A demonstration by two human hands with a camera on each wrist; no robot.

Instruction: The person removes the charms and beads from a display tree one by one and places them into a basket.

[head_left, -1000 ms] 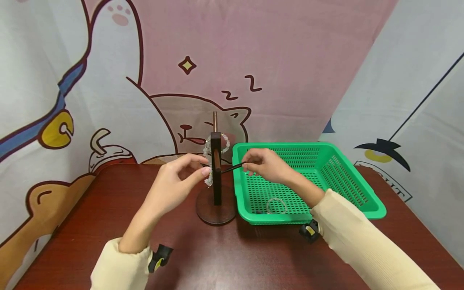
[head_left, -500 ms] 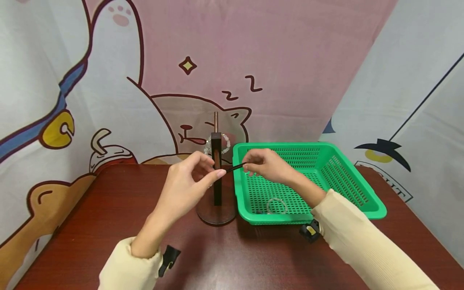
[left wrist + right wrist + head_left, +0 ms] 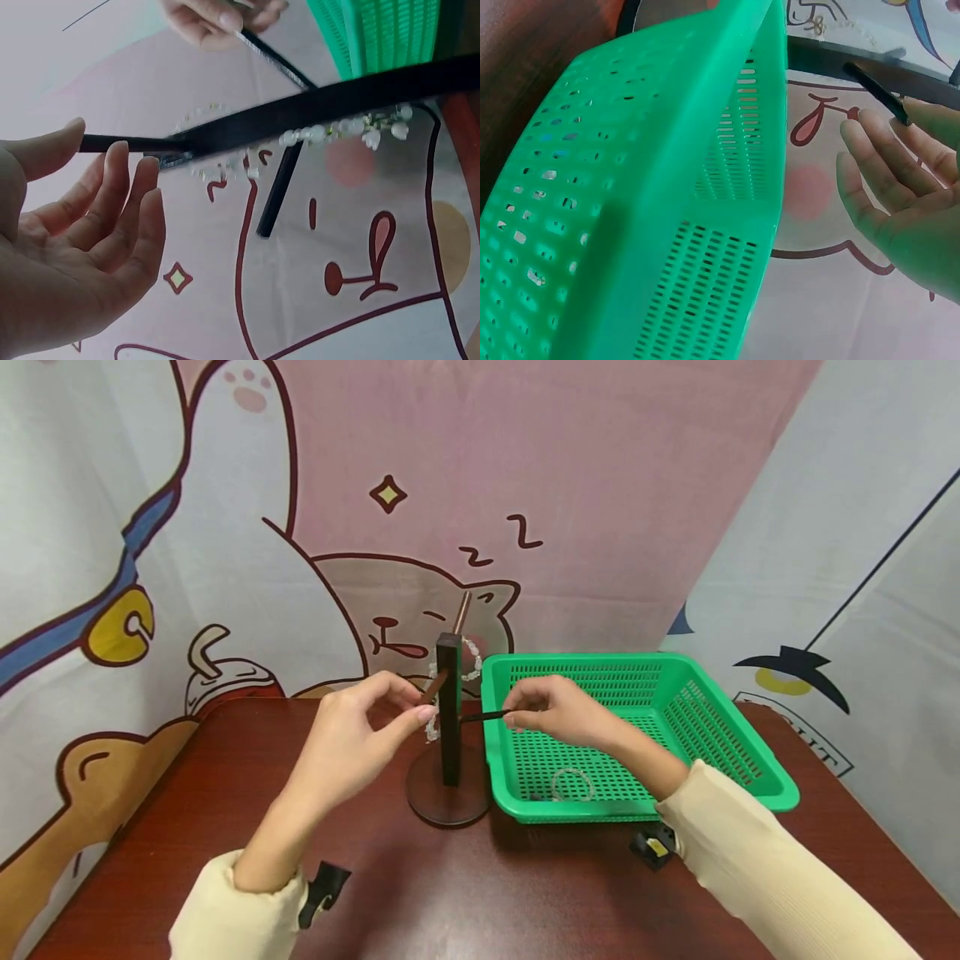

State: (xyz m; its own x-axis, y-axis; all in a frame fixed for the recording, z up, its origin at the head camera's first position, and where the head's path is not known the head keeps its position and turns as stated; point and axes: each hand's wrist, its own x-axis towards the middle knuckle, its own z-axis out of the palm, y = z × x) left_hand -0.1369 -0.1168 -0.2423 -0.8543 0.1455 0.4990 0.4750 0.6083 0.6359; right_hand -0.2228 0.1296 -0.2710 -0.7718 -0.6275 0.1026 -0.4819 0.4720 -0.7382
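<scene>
A dark wooden jewelry stand point(image 3: 450, 727) with a round base stands upright between my hands. My left hand point(image 3: 337, 739) pinches the near end of its upper brown rod point(image 3: 435, 687) between thumb and fingers. This rod passes through the post near the top, its far end point(image 3: 462, 612) pointing back and right. To the right of the post, my right hand point(image 3: 558, 708) pinches the tip of the thin black lower rod point(image 3: 483, 717). One whitish beaded bracelet point(image 3: 472, 662) hangs behind the post; a flower-beaded bracelet point(image 3: 341, 131) lies along its left side, partly covered by my left fingers.
Just right of the stand is a green plastic basket point(image 3: 600, 811), its left rim under my right hand. Inside lie a clear bracelet point(image 3: 573, 786) and a small dark item. A printed cloth point(image 3: 600, 510) hangs behind the reddish-brown table point(image 3: 465, 893).
My left hand came over the post's front, then drew back left, turning the upper rod so its far end swung right. My right hand has shifted slightly, still on the lower rod.
</scene>
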